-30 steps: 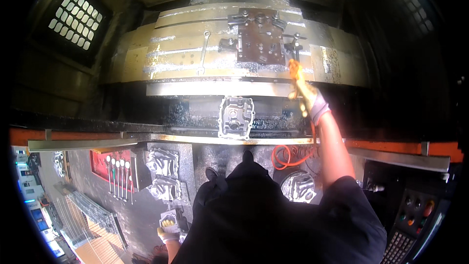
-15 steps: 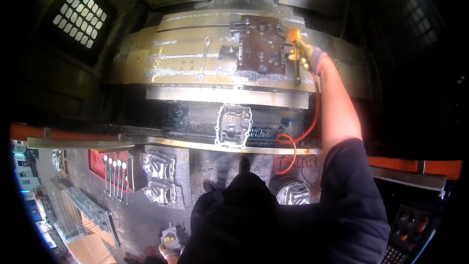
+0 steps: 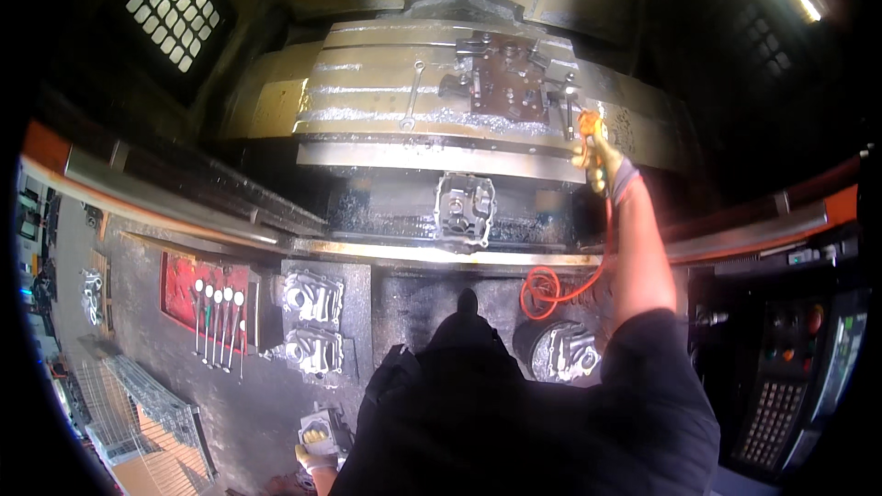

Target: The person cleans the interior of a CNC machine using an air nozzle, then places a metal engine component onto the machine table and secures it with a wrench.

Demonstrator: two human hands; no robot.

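Observation:
My right hand [image 3: 602,163], gloved, is wrapped round an orange air blow gun [image 3: 591,125] with a red hose [image 3: 570,294] trailing down. It is over the right front of the machine table, near the dark fixture plate [image 3: 508,78] clamped there. At the lower left, my gloved left hand [image 3: 315,456] grips a grey metal casting [image 3: 329,426], with yellow fingertips showing inside its opening. Another open casting [image 3: 464,211] stands at the front of the machine, below the table edge. A long wrench [image 3: 414,95] lies on the table, left of the plate.
The slotted machine table [image 3: 367,83] fills the upper middle. Its front sill [image 3: 441,254] crosses between me and it. Several gauges [image 3: 219,312] lie on a red tray [image 3: 175,289] at left, beside two castings [image 3: 312,298]. A casting [image 3: 570,354] rests on a dark drum at right, near a control panel [image 3: 776,367].
My right hand has drawn the blow gun back toward me, from beside the fixture plate to the table's front right. The view has shifted a little. My left hand still holds its casting.

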